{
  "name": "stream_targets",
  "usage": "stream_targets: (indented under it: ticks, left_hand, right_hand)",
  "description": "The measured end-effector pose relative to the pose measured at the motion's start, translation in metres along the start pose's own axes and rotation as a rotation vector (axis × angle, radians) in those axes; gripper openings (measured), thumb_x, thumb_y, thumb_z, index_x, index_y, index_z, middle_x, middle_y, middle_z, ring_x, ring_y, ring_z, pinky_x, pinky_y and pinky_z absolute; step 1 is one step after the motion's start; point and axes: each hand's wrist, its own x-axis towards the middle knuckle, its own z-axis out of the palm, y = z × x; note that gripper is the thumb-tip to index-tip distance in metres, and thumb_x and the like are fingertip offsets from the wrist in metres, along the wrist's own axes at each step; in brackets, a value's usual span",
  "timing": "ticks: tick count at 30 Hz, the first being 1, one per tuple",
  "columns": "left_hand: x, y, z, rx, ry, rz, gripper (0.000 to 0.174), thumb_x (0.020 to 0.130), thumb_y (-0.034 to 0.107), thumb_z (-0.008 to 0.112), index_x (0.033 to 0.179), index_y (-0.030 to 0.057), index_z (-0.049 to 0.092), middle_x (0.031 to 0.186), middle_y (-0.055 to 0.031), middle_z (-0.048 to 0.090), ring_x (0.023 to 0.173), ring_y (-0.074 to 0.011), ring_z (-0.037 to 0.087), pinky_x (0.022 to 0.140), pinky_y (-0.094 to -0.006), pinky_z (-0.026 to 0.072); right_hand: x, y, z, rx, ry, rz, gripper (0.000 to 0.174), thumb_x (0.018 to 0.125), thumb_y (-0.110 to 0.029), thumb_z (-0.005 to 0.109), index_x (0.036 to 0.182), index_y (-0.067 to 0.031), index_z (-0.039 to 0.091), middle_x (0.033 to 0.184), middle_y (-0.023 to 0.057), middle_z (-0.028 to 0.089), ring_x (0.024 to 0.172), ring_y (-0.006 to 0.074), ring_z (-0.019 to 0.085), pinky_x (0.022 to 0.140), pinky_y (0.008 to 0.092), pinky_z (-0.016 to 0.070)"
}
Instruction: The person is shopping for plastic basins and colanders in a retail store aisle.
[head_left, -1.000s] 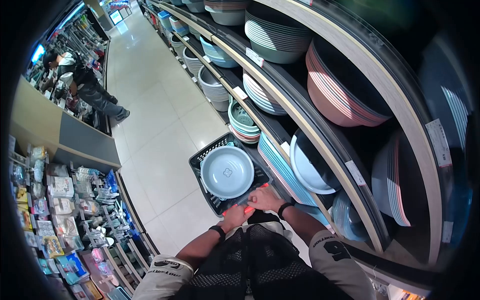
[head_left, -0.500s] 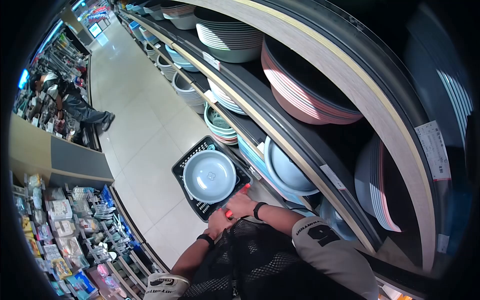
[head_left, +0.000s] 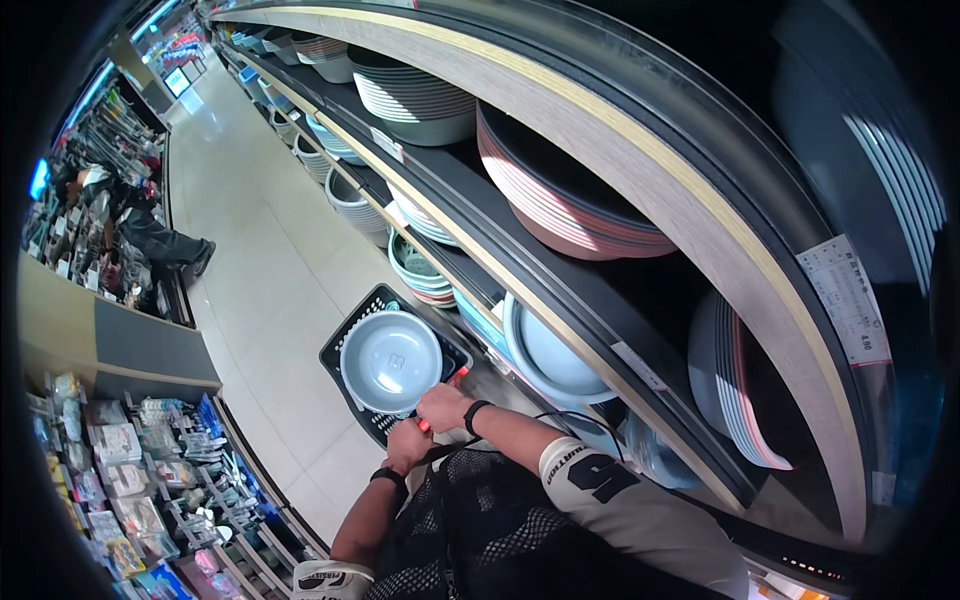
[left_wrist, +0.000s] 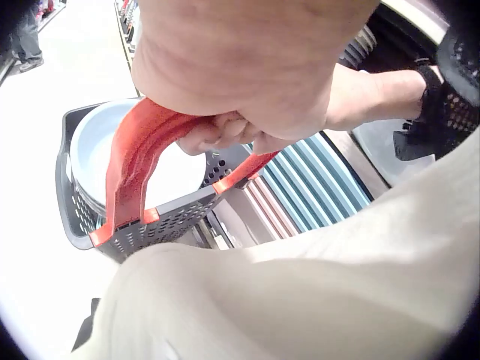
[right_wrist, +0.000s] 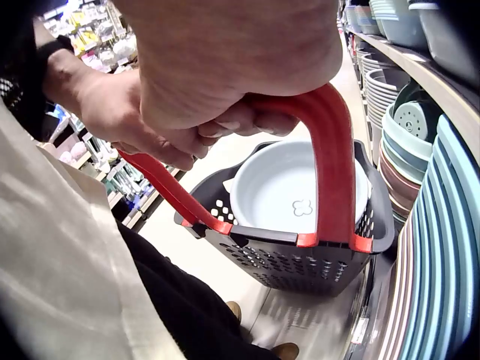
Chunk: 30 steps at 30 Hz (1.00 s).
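Note:
A dark grey perforated shopping basket (right_wrist: 292, 259) with a red handle (right_wrist: 335, 172) hangs in front of me. Inside it sits a pale blue round basin (head_left: 391, 362) with a small flower mark on its bottom. My left hand (head_left: 407, 446) has its fingers curled around one part of the handle. Beside it, the right hand (head_left: 446, 408) grips the handle as well, nearer the shelf. In the right wrist view the handle arches from under the curled fingers down to the basket's rim. Both hands are close together, at the near side of the basket.
Along the right runs a shelf (head_left: 700, 160) with stacked pink basins (head_left: 560, 190), grey-green basins (head_left: 415, 100) and a light blue basin (head_left: 555, 350). Small packaged goods (head_left: 130, 470) hang at left. A person (head_left: 150, 235) bends toward the far left shelf. The tiled aisle floor (head_left: 250, 270) stretches ahead.
In the head view, the basket, basin and both hands have shifted left and slightly down, the shelf filling more of the right side. Both hands keep their grip on the handle.

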Motion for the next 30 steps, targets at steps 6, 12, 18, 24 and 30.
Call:
stream_targets:
  ticks: [6, 12, 18, 24, 30]
  left_hand:
    - [0.007, 0.0, -0.017, 0.102, -0.035, -0.003, 0.034, 0.086, 0.035, 0.062, 0.1, 0.0062, 0.074, 0.098, -0.022, 0.072, 0.093, -0.0402, 0.07, 0.084, -0.0498, 0.0561]
    - [0.009, -0.002, -0.022, 0.096, -0.018, -0.037, 0.035, 0.086, 0.035, 0.061, 0.099, 0.0059, 0.074, 0.096, -0.0228, 0.072, 0.093, -0.0403, 0.07, 0.084, -0.05, 0.0559]
    - [0.012, -0.008, -0.023, 0.047, -0.005, -0.05, 0.035, 0.084, 0.035, 0.062, 0.098, 0.0061, 0.075, 0.098, -0.0225, 0.072, 0.095, -0.0397, 0.07, 0.086, -0.0488, 0.0559]
    - [0.011, -0.008, -0.026, 0.04, 0.005, -0.059, 0.033, 0.082, 0.034, 0.063, 0.097, 0.0064, 0.075, 0.099, -0.0221, 0.072, 0.094, -0.0387, 0.07, 0.085, -0.0481, 0.056]
    - [0.015, -0.014, -0.03, 0.064, 0.002, -0.029, 0.034, 0.082, 0.036, 0.065, 0.099, 0.0077, 0.075, 0.099, -0.0213, 0.073, 0.093, -0.039, 0.07, 0.085, -0.0485, 0.0559]
  right_hand:
    - [0.01, -0.002, -0.006, 0.005, 0.019, -0.005, 0.014, 0.065, -0.015, 0.07, 0.076, -0.0074, 0.076, 0.078, 0.0157, 0.072, 0.078, 0.0347, 0.072, 0.071, 0.0444, 0.0569]
    - [0.016, 0.0, -0.005, -0.019, 0.038, -0.018, 0.016, 0.067, -0.017, 0.071, 0.078, -0.0071, 0.076, 0.078, 0.0157, 0.072, 0.077, 0.0349, 0.072, 0.071, 0.0444, 0.0572]
    - [0.019, -0.002, -0.009, -0.012, 0.037, -0.005, 0.017, 0.067, -0.018, 0.071, 0.079, -0.0059, 0.075, 0.08, 0.0175, 0.072, 0.079, 0.0363, 0.072, 0.072, 0.0457, 0.0574]
    - [0.022, -0.002, -0.01, 0.0, 0.032, 0.009, 0.018, 0.066, -0.019, 0.071, 0.079, -0.0059, 0.075, 0.08, 0.018, 0.072, 0.079, 0.0367, 0.072, 0.073, 0.0461, 0.0572]
    - [0.025, -0.002, -0.012, 0.007, 0.045, 0.009, 0.019, 0.067, -0.02, 0.071, 0.079, -0.0057, 0.075, 0.081, 0.0187, 0.072, 0.08, 0.0369, 0.072, 0.075, 0.0463, 0.0572]
